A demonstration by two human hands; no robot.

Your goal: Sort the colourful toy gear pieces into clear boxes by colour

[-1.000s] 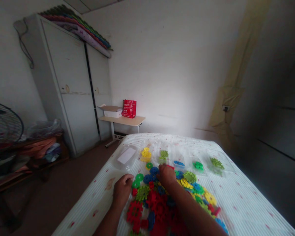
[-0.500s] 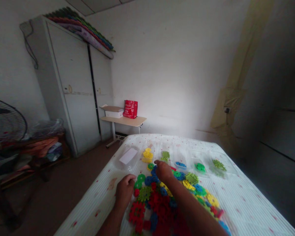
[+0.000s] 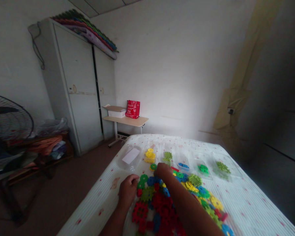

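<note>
My left hand [image 3: 128, 188] rests at the left edge of a pile of plastic gear pieces, its fingers curled in. Close by its fingertips lies a green gear piece [image 3: 143, 179]; whatever the fingers may hold is hidden. Over the far side of the pile, my right hand [image 3: 164, 170] points down with fingers closed among blue gear pieces [image 3: 151, 181]. Its fingertips are partly covered, so I cannot make out what is between them. A green and yellow gear piece [image 3: 153, 167] sits just left of it. Red square pieces [image 3: 140, 211] lie nearer to me.
Along the table's far part stand clear trays with yellow gears [image 3: 149, 154], light green gears [image 3: 167, 156], blue pieces [image 3: 183, 165] and green pieces [image 3: 203, 169]. A clear container with a white card [image 3: 130, 156] is at the left. A fan [image 3: 12, 118] stands beyond the patterned tablecloth [image 3: 105, 186].
My right hand has drawn back slightly and its extended finger has bent down toward the blue pieces. My left hand stays beside the green piece. The whole view has shifted a little.
</note>
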